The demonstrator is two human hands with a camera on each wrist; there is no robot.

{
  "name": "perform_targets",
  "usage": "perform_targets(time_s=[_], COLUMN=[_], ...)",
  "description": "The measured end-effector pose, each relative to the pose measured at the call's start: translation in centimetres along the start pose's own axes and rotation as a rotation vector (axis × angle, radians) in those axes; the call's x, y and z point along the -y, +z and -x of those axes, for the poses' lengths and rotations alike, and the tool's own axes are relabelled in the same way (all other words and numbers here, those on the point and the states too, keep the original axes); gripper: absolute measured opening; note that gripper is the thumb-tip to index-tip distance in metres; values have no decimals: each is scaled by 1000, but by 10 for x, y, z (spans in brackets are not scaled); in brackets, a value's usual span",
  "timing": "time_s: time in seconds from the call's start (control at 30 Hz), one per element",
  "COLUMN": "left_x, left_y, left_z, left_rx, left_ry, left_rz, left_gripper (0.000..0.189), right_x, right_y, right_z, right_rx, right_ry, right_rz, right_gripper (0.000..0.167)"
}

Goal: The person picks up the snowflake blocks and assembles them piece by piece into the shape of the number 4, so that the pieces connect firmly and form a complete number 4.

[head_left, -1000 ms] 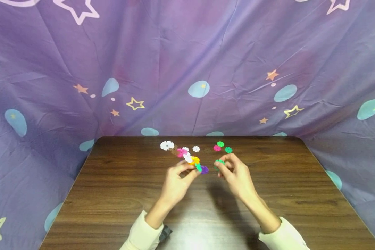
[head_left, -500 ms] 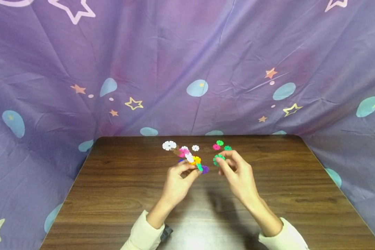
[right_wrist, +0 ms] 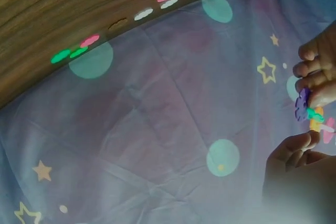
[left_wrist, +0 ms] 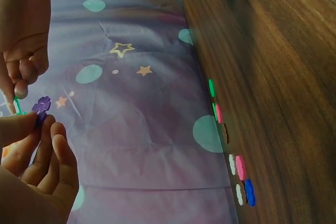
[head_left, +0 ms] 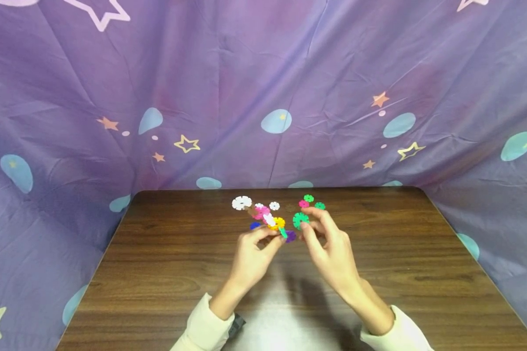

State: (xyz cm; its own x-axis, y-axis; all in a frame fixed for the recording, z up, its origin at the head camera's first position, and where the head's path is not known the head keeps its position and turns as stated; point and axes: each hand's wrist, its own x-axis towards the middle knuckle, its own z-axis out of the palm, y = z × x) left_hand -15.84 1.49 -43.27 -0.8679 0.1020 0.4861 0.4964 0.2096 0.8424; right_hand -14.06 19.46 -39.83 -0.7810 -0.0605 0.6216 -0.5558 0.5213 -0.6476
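Observation:
My left hand (head_left: 252, 256) pinches a chain of interlocking plastic flower discs near its lower end, above the table. Along the chain are a purple disc (head_left: 291, 236), a small green disc (head_left: 283, 232), a yellow disc (head_left: 279, 224), then white, pink and brown ones. A white disc (head_left: 241, 203) forms the far end. With thumb and fingers my right hand (head_left: 335, 248) holds a loose green disc (head_left: 299, 221), face toward the camera, slightly right of the chain. In the left wrist view the purple disc (left_wrist: 42, 105) stands out beyond the left fingertips.
Loose discs lie toward the back of the wooden table (head_left: 167, 263): a green disc (head_left: 308, 198), a pink disc (head_left: 304, 204), another green disc (head_left: 319, 206), a white disc (head_left: 274, 206) and a blue disc (head_left: 254, 226). A purple patterned cloth (head_left: 228, 97) hangs behind.
The green disc in my right hand has turned from nearly edge-on to face-on and shifted slightly left, toward the chain. The chain has shifted slightly right, uncovering the blue disc.

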Motion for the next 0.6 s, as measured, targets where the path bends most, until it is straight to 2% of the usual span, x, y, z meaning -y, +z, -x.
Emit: perform_targets(time_s=[0.37, 0.6], left_x=[-2, 0], left_y=[-1, 2], left_z=[-2, -1], left_rx=[-7, -22], left_ry=[71, 109], left_rz=[-68, -56], left_gripper=[5, 4], right_x=[-4, -4], right_y=[12, 18], right_z=[0, 4], right_rx=[-29, -27], right_ry=[-191, -205], right_rz=[96, 168], right_gripper=[30, 28])
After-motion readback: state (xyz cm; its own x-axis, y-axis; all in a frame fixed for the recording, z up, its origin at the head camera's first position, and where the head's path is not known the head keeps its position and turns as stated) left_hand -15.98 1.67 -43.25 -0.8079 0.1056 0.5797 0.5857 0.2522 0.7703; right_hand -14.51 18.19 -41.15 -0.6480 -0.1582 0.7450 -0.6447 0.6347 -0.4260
